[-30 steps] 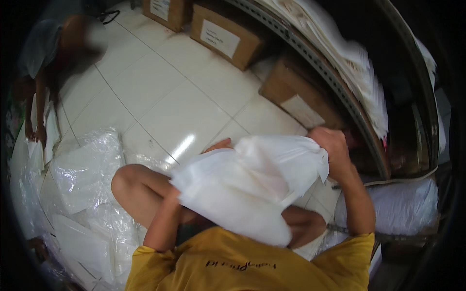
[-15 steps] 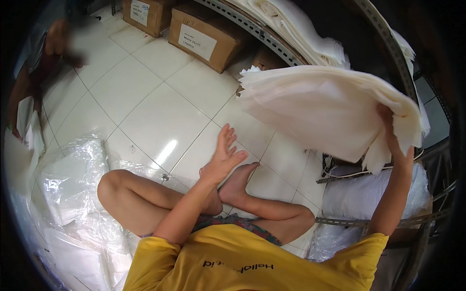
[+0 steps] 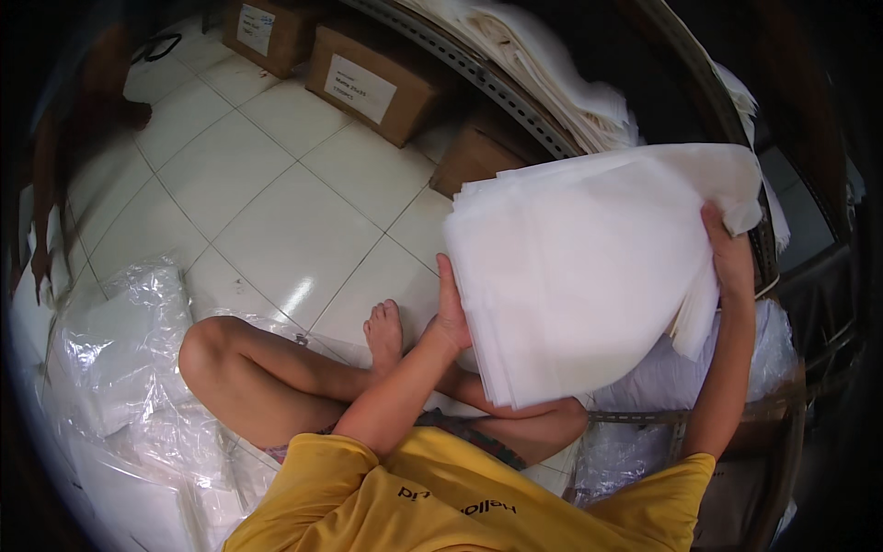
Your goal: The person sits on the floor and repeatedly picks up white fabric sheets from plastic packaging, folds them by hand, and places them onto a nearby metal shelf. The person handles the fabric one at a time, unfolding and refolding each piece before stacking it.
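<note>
A thick stack of thin, white, translucent sheets is held up over my right leg, tilted, its layered edges showing on the left side. At its right end, my right hand is closed round the bunched, curled edge, with the thumb on top. My left hand is at the stack's left edge, thumb pointing up beside it. The fingers of that hand are hidden behind or under the sheets, and they appear to support them.
A metal shelf rack with more white sheets stands at the upper right. Cardboard boxes sit below it. Wrapped white packs in clear plastic lie at left. Another person's arm shows at the far left.
The stack has come down and nearer to my body, away from the shelf. My left hand, bare and apart from it before, now meets its left edge.
</note>
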Demonstrator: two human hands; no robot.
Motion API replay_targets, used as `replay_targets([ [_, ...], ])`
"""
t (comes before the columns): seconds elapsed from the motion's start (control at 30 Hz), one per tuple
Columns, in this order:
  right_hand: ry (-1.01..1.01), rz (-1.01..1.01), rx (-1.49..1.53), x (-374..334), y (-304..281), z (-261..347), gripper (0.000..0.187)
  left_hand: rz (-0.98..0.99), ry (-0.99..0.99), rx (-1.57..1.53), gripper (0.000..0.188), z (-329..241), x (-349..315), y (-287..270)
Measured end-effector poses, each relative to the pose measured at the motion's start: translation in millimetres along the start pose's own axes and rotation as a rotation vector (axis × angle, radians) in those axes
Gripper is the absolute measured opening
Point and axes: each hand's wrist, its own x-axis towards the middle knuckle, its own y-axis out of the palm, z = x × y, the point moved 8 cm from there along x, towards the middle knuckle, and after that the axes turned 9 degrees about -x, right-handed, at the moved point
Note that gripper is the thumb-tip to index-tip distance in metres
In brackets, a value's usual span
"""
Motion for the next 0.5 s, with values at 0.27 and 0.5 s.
replay_targets([
  [0.27, 0.207, -0.036, 0.142, -44.0, 19.9, -79.1, 0.052, -0.003, -0.001, 0.325, 0.086, -12.2, -20.8, -54.0],
  [0.5, 0.584, 0.170, 0.439, -108.9, 104.9, -196.5, 0.054, -0.303, 0.089, 0.858, 0.085, -74.4, -34.0, -45.7],
])
